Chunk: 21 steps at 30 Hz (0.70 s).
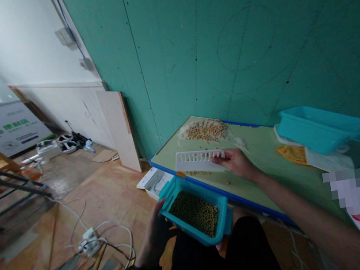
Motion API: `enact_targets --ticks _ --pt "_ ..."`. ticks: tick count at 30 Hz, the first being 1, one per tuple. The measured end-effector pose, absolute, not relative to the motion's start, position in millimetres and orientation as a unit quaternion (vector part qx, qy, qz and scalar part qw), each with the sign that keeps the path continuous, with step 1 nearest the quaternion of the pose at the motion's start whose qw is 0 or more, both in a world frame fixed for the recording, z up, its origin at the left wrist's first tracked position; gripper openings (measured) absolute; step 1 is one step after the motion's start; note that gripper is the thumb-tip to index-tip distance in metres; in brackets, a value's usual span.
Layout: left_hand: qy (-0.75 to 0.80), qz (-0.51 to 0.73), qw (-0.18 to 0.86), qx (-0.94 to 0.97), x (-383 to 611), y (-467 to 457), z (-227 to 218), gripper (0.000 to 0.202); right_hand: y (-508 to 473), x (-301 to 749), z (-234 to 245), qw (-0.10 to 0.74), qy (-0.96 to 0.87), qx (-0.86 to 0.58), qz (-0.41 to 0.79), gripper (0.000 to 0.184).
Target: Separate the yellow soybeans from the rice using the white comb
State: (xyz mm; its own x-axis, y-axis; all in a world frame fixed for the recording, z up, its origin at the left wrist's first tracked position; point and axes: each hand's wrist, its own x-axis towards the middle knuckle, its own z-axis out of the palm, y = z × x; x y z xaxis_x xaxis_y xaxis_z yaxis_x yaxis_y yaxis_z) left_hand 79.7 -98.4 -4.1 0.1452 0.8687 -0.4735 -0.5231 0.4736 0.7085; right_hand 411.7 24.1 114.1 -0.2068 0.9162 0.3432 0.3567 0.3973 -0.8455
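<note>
Two lots of beans tell how far the work stands. One lot, greenish (194, 213), lies in the teal basket (194, 236), covering its floor in a fair layer, though it is not full to the rim. The other is a yellowish heap (206, 130) at the far left corner of the bench (267, 163), mixed with white powder (241, 143) that trails off toward the middle.

The left hand (155, 232) holds the basket just below and outside the near edge of the bench, grip closed round its left end wall with the fingers under it. The right hand (235, 163) rests on the bench near that edge, its grip pinched on the right end of a white slotted board (197, 160). The board lies between the heap and the edge, just above the basket.

A few stray beans (198, 172) lie between board and edge. I would judge the job partly done — a good share is in the basket, while the far heap looks untouched by the board and the strays are not yet gathered.

Toward the right edge a second teal tub (320, 131) stands on white sheets beside a yellow cloth (291, 154) — what it holds cannot be seen.
</note>
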Motion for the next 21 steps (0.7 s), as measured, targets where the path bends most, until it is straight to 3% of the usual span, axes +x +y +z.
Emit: enact_targets --ticks 12,21 --pt "0.476 0.467 0.714 0.212 90.3 -100.2 22.1 0.057 6.1 424.2 112.9 0.454 -0.694 -0.454 0.326 0.04" --pt "0.457 0.465 0.731 0.201 98.9 -106.3 13.1 0.053 -21.4 438.4 117.6 0.461 -0.676 -0.481 0.314 0.047"
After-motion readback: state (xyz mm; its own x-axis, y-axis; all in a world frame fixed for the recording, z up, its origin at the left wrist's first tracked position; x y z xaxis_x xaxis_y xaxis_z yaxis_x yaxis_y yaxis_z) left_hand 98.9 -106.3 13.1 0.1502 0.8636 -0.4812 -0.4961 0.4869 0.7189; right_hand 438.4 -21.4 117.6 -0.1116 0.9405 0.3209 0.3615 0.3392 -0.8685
